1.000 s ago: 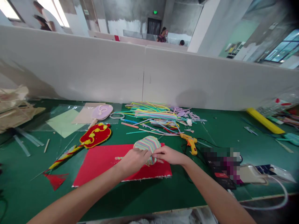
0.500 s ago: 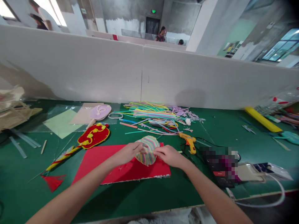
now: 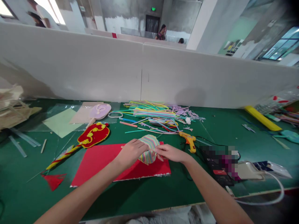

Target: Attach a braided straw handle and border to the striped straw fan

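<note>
A round piece covered with pastel-striped pipe cleaners (image 3: pixel 150 141) is held just above a red board (image 3: pixel 98 161). My left hand (image 3: pixel 132 151) is closed over its left side, fingers curled across the striped face. At the right edge of the piece, my right hand (image 3: pixel 171 152) pinches with thumb and forefinger; what lies between those fingertips is too small to make out. Both sets of fingertips nearly meet over the piece. Behind it lies a pile of loose pastel pipe cleaners (image 3: pixel 154 113).
An orange glue gun (image 3: pixel 189 140) with its cord lies right of the board. Left are a red-and-yellow fan (image 3: pixel 94 136) with a tassel (image 3: pixel 53 181) and a lilac fan (image 3: pixel 100 111). A phone (image 3: pixel 217 166) is at right. A white partition (image 3: pixel 93 68) borders the green table.
My left hand has turned and now covers more of the striped piece. A pale strip jutting out right of my right hand no longer shows. The board's left end has shifted slightly.
</note>
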A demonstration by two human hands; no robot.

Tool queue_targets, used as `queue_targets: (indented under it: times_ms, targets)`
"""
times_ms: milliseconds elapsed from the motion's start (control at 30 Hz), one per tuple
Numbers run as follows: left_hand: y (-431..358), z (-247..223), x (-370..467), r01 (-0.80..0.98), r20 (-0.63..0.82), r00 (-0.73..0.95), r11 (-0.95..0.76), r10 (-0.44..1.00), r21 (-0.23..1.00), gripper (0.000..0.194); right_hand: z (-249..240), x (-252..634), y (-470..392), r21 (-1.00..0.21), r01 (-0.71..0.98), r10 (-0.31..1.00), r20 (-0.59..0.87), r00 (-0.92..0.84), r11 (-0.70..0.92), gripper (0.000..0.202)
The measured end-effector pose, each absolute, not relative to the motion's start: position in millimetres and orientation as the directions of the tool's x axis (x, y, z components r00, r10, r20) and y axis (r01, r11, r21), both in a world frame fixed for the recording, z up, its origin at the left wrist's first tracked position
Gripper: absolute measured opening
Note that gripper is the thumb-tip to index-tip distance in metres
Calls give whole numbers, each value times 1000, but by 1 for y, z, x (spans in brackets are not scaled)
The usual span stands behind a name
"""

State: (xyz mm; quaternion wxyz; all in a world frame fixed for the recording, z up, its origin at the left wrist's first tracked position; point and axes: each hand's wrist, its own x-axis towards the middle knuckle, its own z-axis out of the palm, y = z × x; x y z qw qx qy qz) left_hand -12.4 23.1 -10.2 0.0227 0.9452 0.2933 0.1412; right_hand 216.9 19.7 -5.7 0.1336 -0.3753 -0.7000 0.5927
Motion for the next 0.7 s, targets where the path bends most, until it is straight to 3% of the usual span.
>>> queue_targets:
  times_ms: [133,333,433,533,633,700]
  targets:
    - [21,-8,-9,537,250,804,-839,540,84,16,-7,211,20,-928,372,698,-243,-674,36,46]
    - [15,-13,-7,488,176,866,-867,467,-97,16,-12,211,21,-939,335,664,-299,-685,-77,44]
    - [9,-11,-7,484,117,873,-869,473,-103,15,-10,209,17,-920,390,705,-252,-663,38,44]
    - [7,-5,-8,542,43,836,-835,548,95,16,-9,207,10,-823,463,740,-79,-668,330,38]
    - [11,0,-10,577,-100,760,-595,642,559,21,-17,208,6,-590,517,717,159,-679,620,30]
    - [15,1,-11,495,-194,764,-365,615,789,25,-24,208,5,-404,515,637,273,-721,756,30]
